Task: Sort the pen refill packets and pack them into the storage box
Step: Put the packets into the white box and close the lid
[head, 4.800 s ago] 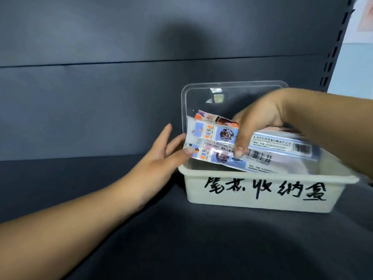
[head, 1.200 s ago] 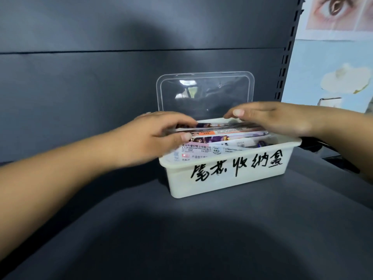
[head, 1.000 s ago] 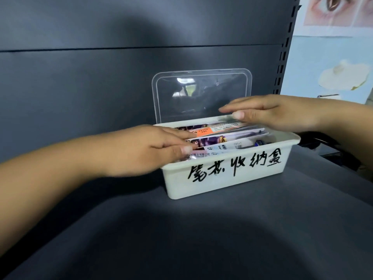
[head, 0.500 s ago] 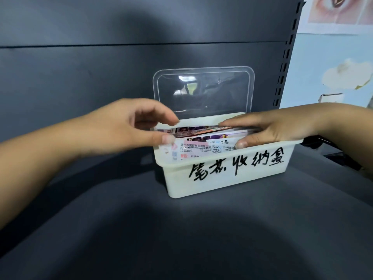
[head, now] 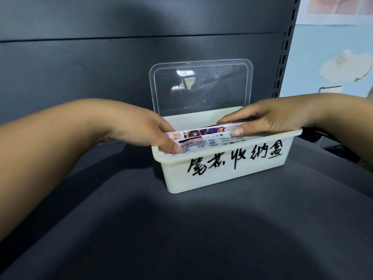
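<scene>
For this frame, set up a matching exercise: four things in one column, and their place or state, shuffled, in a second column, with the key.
Things:
1. clear lid
2. left hand
3. right hand
4. refill packets

Places or states:
A. at the right end of the packets
B. standing open behind the box
C. inside the white storage box
D. at the left end of the packets

Pairs: 1-B, 2-D, 3-A, 4-C

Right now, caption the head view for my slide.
Both hands hold refill packets inside the open white box.
</scene>
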A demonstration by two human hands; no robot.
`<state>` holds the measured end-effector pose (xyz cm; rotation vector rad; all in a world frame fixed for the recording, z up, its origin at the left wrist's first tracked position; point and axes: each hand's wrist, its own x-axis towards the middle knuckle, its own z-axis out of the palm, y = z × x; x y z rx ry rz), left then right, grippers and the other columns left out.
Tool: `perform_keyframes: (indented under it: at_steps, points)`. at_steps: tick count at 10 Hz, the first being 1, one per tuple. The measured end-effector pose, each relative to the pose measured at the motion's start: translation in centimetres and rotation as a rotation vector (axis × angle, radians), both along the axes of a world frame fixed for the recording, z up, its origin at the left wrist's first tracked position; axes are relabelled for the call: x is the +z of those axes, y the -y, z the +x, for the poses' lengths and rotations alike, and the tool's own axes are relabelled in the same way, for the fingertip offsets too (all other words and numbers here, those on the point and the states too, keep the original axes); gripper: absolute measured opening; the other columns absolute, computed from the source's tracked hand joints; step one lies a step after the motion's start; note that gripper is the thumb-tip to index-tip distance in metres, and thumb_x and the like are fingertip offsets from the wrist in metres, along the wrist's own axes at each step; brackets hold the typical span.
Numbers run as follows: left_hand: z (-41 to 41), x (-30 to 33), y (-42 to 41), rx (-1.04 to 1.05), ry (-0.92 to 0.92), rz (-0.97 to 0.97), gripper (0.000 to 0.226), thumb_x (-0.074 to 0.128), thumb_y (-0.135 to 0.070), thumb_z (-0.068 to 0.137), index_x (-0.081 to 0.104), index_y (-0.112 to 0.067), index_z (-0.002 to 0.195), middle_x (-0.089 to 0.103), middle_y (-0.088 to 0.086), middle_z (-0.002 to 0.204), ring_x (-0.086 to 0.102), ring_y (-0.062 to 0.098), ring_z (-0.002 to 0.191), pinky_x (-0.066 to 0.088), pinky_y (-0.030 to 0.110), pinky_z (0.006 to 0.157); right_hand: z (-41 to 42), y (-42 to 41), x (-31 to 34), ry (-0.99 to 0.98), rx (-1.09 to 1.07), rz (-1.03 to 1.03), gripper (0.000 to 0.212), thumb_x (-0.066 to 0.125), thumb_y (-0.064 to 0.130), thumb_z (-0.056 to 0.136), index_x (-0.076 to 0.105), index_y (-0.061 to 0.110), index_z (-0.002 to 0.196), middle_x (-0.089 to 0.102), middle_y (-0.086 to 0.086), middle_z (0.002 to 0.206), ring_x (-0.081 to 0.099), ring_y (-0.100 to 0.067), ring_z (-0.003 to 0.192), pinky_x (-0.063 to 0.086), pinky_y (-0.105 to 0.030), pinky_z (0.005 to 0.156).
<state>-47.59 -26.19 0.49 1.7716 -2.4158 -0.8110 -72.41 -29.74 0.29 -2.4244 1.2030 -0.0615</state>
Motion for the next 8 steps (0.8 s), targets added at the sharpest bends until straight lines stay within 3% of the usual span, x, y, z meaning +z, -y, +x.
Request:
perform_keyframes:
  at_steps: [1,2,3,4,5,6,7,8]
  points:
    - [-0.2,-0.3,-0.4,-0.045,0.199,-0.033,0.038,0.037,-0.051,0.088,0.057,-0.034,0.116,0.036,-0.015,0.142,0.013,0.007,0.138,0.009,0.03,0.11,0.2,-0.4,-0.1,-0.041,-0.005,-0.024,0.047,0.041,0.073,0.061,0.052,0.061,0.106,0.052,0.032,0.126,0.046,0.004,0.119,0.028,-0.02,0.106]
    - [0.0,-0.5,-0.6,-0.127,0.374,-0.05,0.049,0.018,-0.05,0.093,0.042,-0.033,0.131,0.029,-0.009,0.15,0.011,0.015,0.142,0.006,0.03,0.11,0.2,0.1,-0.7,-0.182,0.05,-0.224,0.043,0.033,0.055,0.089,0.048,0.04,0.127,0.052,0.009,0.135,0.045,-0.014,0.127,0.032,-0.031,0.107]
    - [-0.1,-0.5,-0.8,-0.049,0.295,-0.12,0.048,0.02,-0.05,0.093,0.039,-0.036,0.135,0.033,-0.007,0.147,0.02,0.016,0.14,0.013,0.027,0.109,0.3,0.3,-0.8,-0.249,0.041,-0.254,0.043,0.029,0.051,0.092,0.045,0.039,0.13,0.048,0.011,0.139,0.041,-0.012,0.13,0.03,-0.031,0.108]
    - [-0.8,-0.2,-1.4,0.027,-0.012,-0.201,0.039,0.037,-0.041,0.092,0.045,-0.037,0.13,0.045,-0.026,0.114,0.032,-0.006,0.116,0.018,-0.004,0.079,-0.1,0.8,-1.0,-0.109,-0.014,-0.153,0.044,0.031,0.049,0.093,0.046,0.033,0.13,0.05,0.004,0.137,0.045,-0.017,0.127,0.035,-0.03,0.105]
    - [0.1,-0.8,-1.4,-0.025,-0.301,-0.254,0.036,0.042,-0.038,0.085,0.046,-0.042,0.121,0.042,-0.037,0.093,0.044,-0.03,0.078,0.024,-0.014,0.065,-0.5,1.4,-1.1,0.038,-0.047,-0.234,0.045,0.029,0.054,0.092,0.043,0.039,0.131,0.048,0.013,0.138,0.043,-0.007,0.128,0.032,-0.019,0.104]
    - [1.0,-1.4,-0.9,0.066,-0.498,-0.312,0.032,0.046,-0.03,0.088,0.045,-0.041,0.117,0.052,-0.032,0.095,0.046,-0.034,0.067,0.03,-0.012,0.065,-0.6,1.4,-0.9,0.187,-0.104,-0.215,0.042,0.034,0.057,0.09,0.048,0.041,0.126,0.053,0.016,0.132,0.047,-0.004,0.124,0.032,-0.014,0.098]
    - [1.0,-2.1,-1.2,0.064,-0.535,-0.326,0.039,0.05,-0.031,0.082,0.049,-0.036,0.121,0.053,-0.032,0.102,0.045,-0.035,0.077,0.032,-0.01,0.073,-0.9,1.0,-0.7,0.122,-0.11,-0.198,0.044,0.035,0.058,0.088,0.053,0.038,0.123,0.056,0.011,0.13,0.05,-0.01,0.122,0.034,-0.019,0.099]
    - [0.6,-2.1,-1.1,-0.016,-0.428,-0.235,0.034,0.054,-0.031,0.079,0.05,-0.042,0.111,0.047,-0.036,0.105,0.041,-0.038,0.079,0.028,-0.012,0.071,-0.6,0.1,-0.3,0.021,-0.097,-0.085,0.064,0.035,0.073,0.066,0.048,0.048,0.123,0.045,0.029,0.135,0.038,0.001,0.128,0.021,-0.027,0.113]
